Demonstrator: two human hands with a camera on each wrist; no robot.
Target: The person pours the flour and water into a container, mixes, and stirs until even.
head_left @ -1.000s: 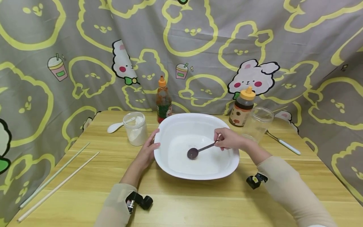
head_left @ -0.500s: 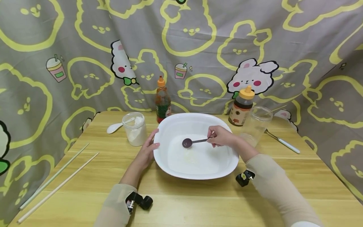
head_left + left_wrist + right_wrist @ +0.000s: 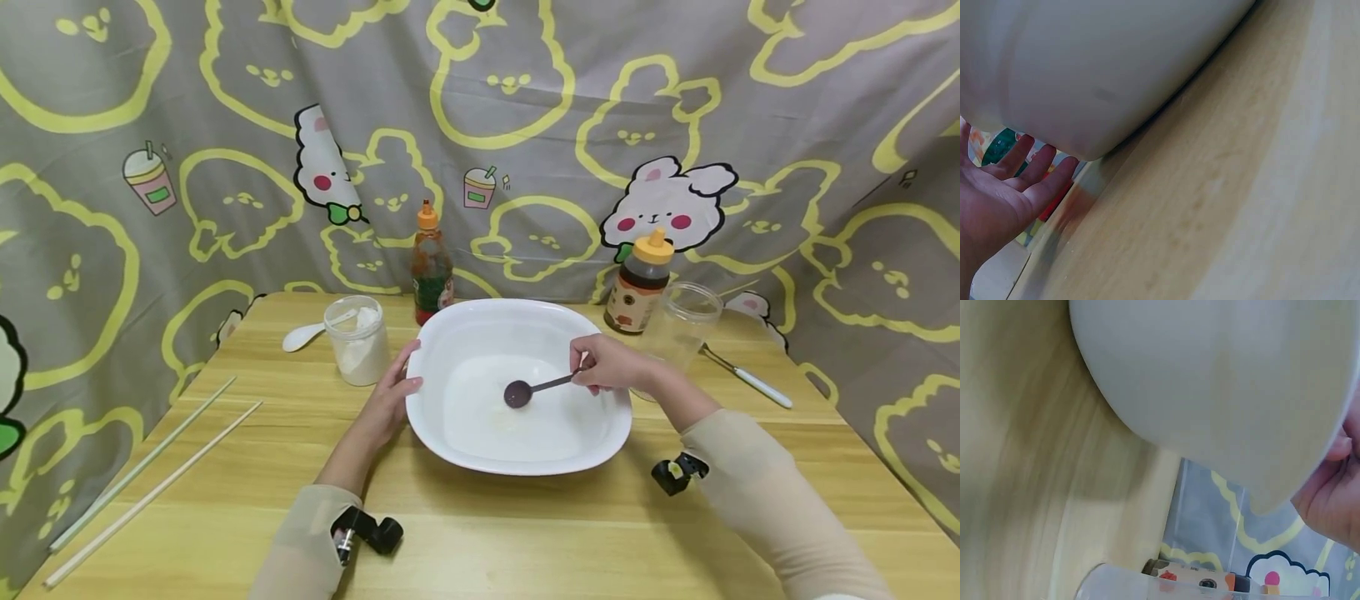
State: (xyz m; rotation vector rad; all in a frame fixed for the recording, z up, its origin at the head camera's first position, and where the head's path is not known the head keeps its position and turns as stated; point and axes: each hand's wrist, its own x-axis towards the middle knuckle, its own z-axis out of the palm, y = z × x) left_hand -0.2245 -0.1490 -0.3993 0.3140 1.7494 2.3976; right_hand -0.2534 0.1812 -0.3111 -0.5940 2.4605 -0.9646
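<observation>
A white basin (image 3: 517,321) sits at mid-table, with a pale, faintly yellowish patch low inside it. At its left rim is my left hand (image 3: 387,396), thumb and index finger at the edge. The left wrist view shows this hand's other fingers (image 3: 1047,184) under the rim against the outer wall. My right hand (image 3: 607,364) pinches the handle end of a dark brown spoon (image 3: 517,394), reaching over the basin's right side. The spoon's round bowl is low over the basin floor. In the right wrist view the basin wall hides most of this hand and the spoon.
A jar of white powder (image 3: 360,350) and a white spoon (image 3: 302,337) are left of the basin. Behind stand a red sauce bottle (image 3: 432,279) and a brown squeeze bottle (image 3: 637,287). A clear jar (image 3: 682,329), a blue-handled utensil (image 3: 761,387) and two sticks (image 3: 153,492) flank it.
My right hand and the spoon swung left and away from me, then back right and nearer, now close to where they began. My left hand and the basin have stayed put.
</observation>
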